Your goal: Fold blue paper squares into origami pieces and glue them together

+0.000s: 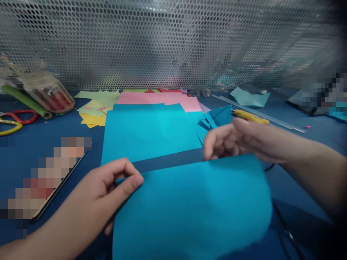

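A bright blue sheet of paper (189, 213) tilts up in front of me, its right side bent and blurred. My left hand (116, 187) pinches its upper left corner between thumb and fingers. Behind the sheet's upper right edge is my right hand (227, 141), fingers curled and partly hidden by the paper. What those fingers hold, if anything, does not show. Farther back, more blue paper (146, 130) lies flat on the table. A folded and cut blue piece (221, 115) and a yellow-handled tool (251, 117), perhaps a craft knife, lie just beyond my right hand.
Pink paper (159, 101) and yellow scraps (93, 119) lie at the back, before a perforated metal panel (173, 43). Scissors (21, 117), a green roll (27, 101) and a jar (50, 92) are at left. A clear ruler (260, 113) and teal scrap (251, 97) lie right.
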The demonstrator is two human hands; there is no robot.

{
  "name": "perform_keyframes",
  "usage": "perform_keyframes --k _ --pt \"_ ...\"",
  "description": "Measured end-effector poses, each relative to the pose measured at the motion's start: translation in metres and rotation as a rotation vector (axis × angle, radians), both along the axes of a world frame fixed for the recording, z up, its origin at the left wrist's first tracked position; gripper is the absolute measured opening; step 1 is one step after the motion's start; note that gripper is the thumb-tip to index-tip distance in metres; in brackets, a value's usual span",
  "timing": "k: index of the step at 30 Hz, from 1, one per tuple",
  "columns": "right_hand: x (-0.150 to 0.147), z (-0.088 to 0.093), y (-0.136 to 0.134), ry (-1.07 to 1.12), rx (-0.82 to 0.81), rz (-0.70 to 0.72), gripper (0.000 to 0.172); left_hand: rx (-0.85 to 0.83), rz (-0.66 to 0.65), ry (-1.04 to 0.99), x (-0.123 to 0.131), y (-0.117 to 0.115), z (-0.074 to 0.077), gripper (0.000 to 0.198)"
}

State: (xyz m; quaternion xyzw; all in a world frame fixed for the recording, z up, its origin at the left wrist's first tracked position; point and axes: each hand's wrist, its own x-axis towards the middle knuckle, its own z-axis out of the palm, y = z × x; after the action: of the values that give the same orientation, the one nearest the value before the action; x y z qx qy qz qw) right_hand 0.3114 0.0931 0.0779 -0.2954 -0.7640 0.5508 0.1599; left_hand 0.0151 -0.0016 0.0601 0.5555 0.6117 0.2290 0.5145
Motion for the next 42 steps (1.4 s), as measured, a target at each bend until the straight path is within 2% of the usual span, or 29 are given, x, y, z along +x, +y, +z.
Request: perform_keyframes --k 1,3,5,7,9,14,17,22,24,28,33,38,42 --pt "0.004 0.004 0.0 -0.038 -0.018 0.052 0.062 0.0 -0.033 -0.002 -0.002 0.006 0.001 0.044" --pt "0.008 0.005 0.0 -0.162 0.003 0.106 0.048 0.038 -0.055 0.022 -0.008 0.015 -0.002 0.047" --pt "0.008 -0.001 0.002 -0.231 0.04 0.105 0.034 0.192 -0.061 0.149 -0.014 0.022 -0.008 0.045" --pt "0.004 -0.01 0.004 -0.259 0.089 0.066 0.027 0.375 -0.064 0.311 -0.019 0.025 -0.014 0.04" --pt "0.0 -0.019 0.007 -0.307 0.148 0.028 0.028 0.465 -0.095 0.417 -0.022 0.026 -0.021 0.037" --pt "-0.011 -0.029 0.001 -0.474 0.283 -0.061 0.039 0.447 -0.307 0.529 -0.025 0.022 -0.034 0.041" --pt "-0.023 -0.035 -0.011 -0.508 0.513 -0.07 0.03 0.457 -0.369 0.561 -0.024 0.016 -0.037 0.047" --pt "-0.05 -0.055 -0.022 -0.41 0.949 0.121 0.032 0.615 -0.488 0.676 -0.02 0.009 -0.038 0.044" --pt "-0.06 -0.062 -0.02 -0.383 1.039 0.184 0.033 0.722 -0.504 0.732 -0.019 0.008 -0.041 0.041" --pt "-0.072 -0.072 -0.011 -0.28 1.054 0.239 0.03 0.886 -0.596 0.832 -0.018 0.01 -0.044 0.04" --pt "-0.074 -0.075 -0.007 -0.236 1.043 0.229 0.03 0.928 -0.655 0.887 -0.02 0.014 -0.046 0.042" --pt "-0.071 -0.072 -0.009 -0.252 1.056 0.243 0.03 0.981 -0.692 0.922 -0.021 0.016 -0.051 0.055" --pt "-0.065 -0.07 -0.009 -0.273 1.073 0.242 0.031 0.996 -0.721 0.926 -0.021 0.016 -0.048 0.055"
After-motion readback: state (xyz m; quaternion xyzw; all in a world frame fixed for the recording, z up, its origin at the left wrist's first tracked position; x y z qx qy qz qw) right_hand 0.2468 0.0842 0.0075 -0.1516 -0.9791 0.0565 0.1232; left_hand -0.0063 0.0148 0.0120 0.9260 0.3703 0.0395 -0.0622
